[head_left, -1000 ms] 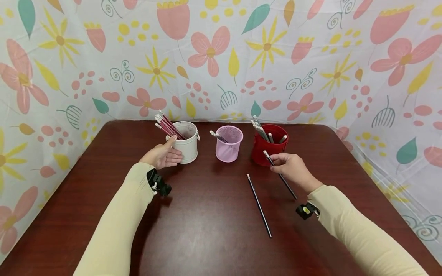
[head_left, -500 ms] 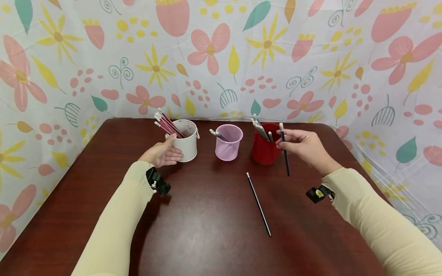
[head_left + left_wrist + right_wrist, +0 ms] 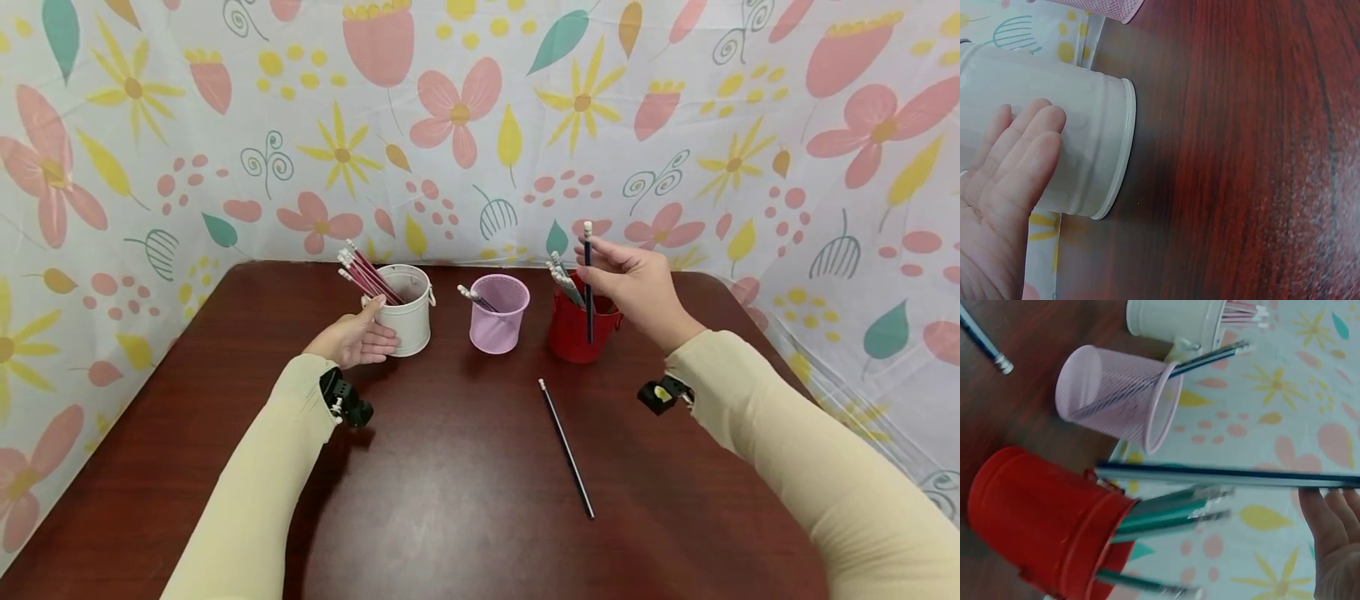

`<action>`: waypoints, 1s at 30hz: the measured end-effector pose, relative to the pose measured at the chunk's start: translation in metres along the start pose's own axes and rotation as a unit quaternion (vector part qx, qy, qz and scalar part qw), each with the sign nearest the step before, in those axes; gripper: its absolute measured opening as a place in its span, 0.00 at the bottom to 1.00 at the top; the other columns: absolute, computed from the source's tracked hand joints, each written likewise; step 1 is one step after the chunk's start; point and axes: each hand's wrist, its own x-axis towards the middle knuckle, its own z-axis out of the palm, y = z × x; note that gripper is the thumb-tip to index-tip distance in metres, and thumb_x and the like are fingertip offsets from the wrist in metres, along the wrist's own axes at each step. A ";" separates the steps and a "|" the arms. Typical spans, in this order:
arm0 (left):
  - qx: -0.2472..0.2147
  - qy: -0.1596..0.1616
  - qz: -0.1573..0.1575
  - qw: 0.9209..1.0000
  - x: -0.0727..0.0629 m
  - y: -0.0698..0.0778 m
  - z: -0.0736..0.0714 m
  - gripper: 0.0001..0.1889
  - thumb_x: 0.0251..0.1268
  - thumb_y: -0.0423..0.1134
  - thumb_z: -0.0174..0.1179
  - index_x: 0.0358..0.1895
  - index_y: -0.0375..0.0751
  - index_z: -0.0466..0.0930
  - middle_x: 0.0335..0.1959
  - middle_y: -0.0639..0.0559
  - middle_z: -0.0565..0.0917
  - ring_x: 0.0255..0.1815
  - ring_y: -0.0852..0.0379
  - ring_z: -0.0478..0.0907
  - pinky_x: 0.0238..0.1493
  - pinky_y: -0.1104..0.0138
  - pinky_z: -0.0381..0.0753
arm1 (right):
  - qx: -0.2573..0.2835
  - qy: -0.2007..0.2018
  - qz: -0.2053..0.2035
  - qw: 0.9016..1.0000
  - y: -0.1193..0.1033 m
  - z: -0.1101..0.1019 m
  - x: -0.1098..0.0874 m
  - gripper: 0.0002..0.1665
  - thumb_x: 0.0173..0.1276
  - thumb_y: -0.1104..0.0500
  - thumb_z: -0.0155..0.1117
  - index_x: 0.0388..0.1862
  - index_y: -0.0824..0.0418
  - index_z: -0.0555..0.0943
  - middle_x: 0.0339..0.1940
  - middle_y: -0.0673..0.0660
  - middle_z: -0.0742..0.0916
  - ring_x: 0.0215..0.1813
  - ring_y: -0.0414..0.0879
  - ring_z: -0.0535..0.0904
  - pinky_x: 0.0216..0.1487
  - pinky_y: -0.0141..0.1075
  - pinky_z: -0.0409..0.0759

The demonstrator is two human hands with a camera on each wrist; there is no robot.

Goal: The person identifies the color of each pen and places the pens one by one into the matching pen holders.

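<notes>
My right hand pinches a dark blue pencil, held nearly upright with its white eraser end up. It is in front of the red bucket, which holds several green pencils. My left hand rests against the side of the white bucket, its fingers straight in the left wrist view. Several dark pink pencils lean in that bucket. Between the buckets stands a pink mesh cup with dark pencils inside. Another dark pencil lies on the table.
The dark wooden table reaches back to a floral cloth hanging behind the containers. The three containers stand in a row near the table's far edge. A black wrist camera sits on each sleeve.
My right hand has lifted the dark blue pencil, turned it from slanted to nearly upright, and brought it left, in front of the red bucket. My left hand stays at the white bucket.
</notes>
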 end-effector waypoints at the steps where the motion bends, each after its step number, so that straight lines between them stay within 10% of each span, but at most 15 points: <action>1: 0.001 -0.001 0.000 1.000 0.000 0.000 0.000 0.46 0.71 0.65 0.34 0.66 0.17 0.56 0.64 0.28 0.66 0.65 0.39 0.67 0.67 0.54 0.63 | 0.012 0.008 -0.006 1.000 -0.002 0.004 0.002 0.26 0.64 0.69 0.64 0.62 0.70 0.73 0.50 0.59 0.85 0.45 0.28 0.81 0.45 0.25 0.78; 8: 0.005 0.001 -0.001 1.000 -0.001 -0.002 0.002 0.45 0.71 0.65 0.34 0.66 0.18 0.57 0.65 0.27 0.65 0.64 0.40 0.68 0.67 0.54 0.64 | 0.085 0.041 -0.043 0.995 -0.004 0.039 0.015 0.20 0.61 0.76 0.62 0.54 0.78 0.77 0.36 0.45 0.86 0.41 0.31 0.83 0.45 0.26 0.79; 16: 0.002 0.007 0.006 1.000 -0.001 -0.002 0.001 0.46 0.71 0.65 0.34 0.65 0.18 0.58 0.54 0.34 0.74 0.61 0.41 0.72 0.65 0.54 0.66 | 0.103 0.107 -0.102 0.984 -0.010 0.083 0.033 0.14 0.59 0.77 0.63 0.46 0.81 0.79 0.42 0.74 0.84 0.39 0.32 0.82 0.48 0.30 0.80; 30: 0.003 0.009 0.005 1.000 0.000 -0.001 0.001 0.45 0.71 0.65 0.35 0.65 0.18 0.59 0.39 0.44 0.80 0.50 0.49 0.79 0.65 0.54 0.66 | 0.080 0.120 -0.113 0.983 -0.012 0.096 0.058 0.10 0.61 0.74 0.63 0.42 0.78 0.82 0.41 0.71 0.86 0.41 0.42 0.85 0.48 0.32 0.80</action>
